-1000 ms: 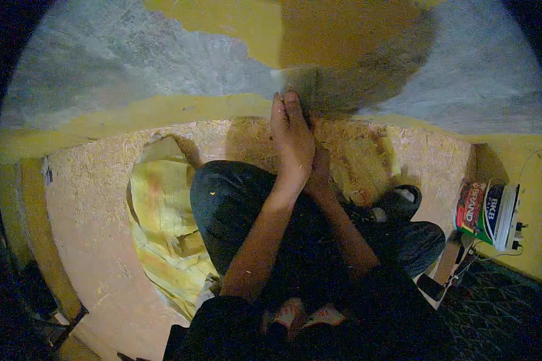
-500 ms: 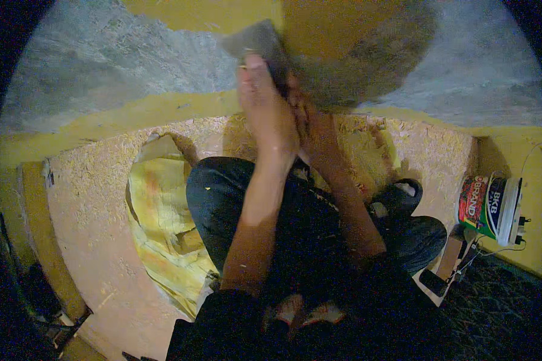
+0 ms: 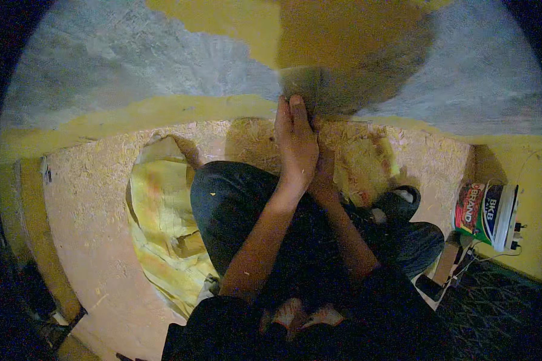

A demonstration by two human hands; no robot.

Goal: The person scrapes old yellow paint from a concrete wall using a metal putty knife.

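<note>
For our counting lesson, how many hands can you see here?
2: the left hand, touching the grey scraper, and the right hand, just to its right and partly hidden by it. No others show.

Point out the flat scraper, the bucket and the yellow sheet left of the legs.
Flat scraper (image 3: 304, 82), head view: on its blade.
Bucket (image 3: 485, 212), head view: on its printed side wall.
Yellow sheet (image 3: 164, 216), head view: on the middle of its creased surface.

Pale printed lettering (image 3: 491, 212) stands on the red, dark-blue and green bucket (image 3: 483, 224).
</note>
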